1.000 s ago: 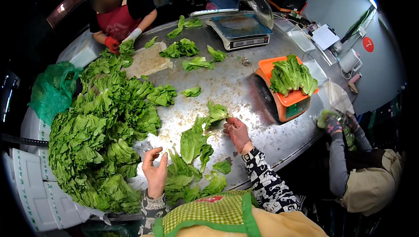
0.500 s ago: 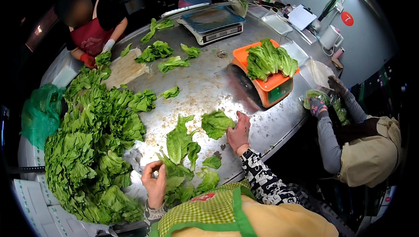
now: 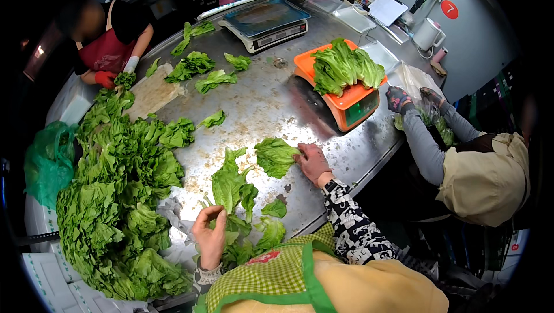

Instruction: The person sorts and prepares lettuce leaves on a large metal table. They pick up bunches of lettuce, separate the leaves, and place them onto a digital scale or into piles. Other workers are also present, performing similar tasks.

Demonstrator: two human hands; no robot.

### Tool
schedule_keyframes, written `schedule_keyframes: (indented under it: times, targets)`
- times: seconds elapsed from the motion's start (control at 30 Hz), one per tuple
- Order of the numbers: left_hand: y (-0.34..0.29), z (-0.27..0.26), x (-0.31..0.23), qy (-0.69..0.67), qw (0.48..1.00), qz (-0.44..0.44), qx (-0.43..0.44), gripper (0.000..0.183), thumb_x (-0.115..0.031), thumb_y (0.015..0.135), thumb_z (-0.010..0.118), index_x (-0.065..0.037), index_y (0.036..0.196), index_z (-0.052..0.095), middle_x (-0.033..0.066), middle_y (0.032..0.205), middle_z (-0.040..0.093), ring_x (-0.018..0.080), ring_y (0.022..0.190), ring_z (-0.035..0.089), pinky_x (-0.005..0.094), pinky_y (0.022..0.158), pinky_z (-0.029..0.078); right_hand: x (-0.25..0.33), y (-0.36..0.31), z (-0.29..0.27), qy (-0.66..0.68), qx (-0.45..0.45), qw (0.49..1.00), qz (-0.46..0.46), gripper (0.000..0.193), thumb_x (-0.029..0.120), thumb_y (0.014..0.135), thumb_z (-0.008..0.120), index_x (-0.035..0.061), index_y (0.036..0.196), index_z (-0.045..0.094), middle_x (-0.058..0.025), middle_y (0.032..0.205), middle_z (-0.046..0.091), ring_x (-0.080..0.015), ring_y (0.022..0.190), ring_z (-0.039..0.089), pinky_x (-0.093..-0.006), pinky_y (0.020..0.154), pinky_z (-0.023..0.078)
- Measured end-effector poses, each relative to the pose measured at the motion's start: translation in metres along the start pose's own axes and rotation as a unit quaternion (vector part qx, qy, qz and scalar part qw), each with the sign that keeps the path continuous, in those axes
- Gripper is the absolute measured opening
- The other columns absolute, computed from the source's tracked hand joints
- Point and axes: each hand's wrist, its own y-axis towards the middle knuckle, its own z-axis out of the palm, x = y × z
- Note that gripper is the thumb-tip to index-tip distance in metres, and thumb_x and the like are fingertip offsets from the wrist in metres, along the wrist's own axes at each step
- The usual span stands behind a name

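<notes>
In the head view, the right hand [image 3: 313, 163] has a loosely curved grip, its fingertips touching the right side of a lettuce leaf [image 3: 276, 158]; whether they pinch it, I cannot tell. That leaf lies on the worktop [image 3: 254, 102], in from the near edge. The left hand [image 3: 210, 234] is beside a leaf cluster [image 3: 270, 232] at that edge, thumb close to fingers; whether its grip holds anything is unclear. 1 lettuce pile [image 3: 118, 209] covers the left edge.
</notes>
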Motion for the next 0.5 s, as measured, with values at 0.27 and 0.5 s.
schedule_keyframes:
  times: [0.27, 0.5]
  targets:
    - [0.018, 0.069, 0.011, -0.327, 0.874, -0.298, 0.203, 0.026, -0.013, 0.091, 0.069, -0.001, 0.113, 0.063, 0.0104, 0.105, 0.07, 0.0196, 0.09, 0.067, 0.031, 0.077, 0.054, 0.013, -0.01, 0.013, 0.26, 0.036, 0.964, 0.034, 0.017, 0.02, 0.088, 0.064, 0.003, 0.092, 0.067, -0.0092, 0.083, 0.067, -0.0164, 0.074, 0.061, -0.0317, 0.072, 0.05]
    - [0.021, 0.102, 0.012, -0.418, 0.889, -0.173, 0.07, 0.031, -0.009, 0.087, 0.069, -0.005, 0.117, 0.058, 0.0066, 0.106, 0.066, 0.0196, 0.094, 0.064, 0.0361, 0.083, 0.051, 0.106, -0.066, -0.001, 0.327, 0.102, 0.939, -0.008, 0.025, 0.027, 0.097, 0.061, 0.0021, 0.097, 0.059, -0.0037, 0.082, 0.058, -0.015, 0.077, 0.057, -0.0292, 0.069, 0.046]
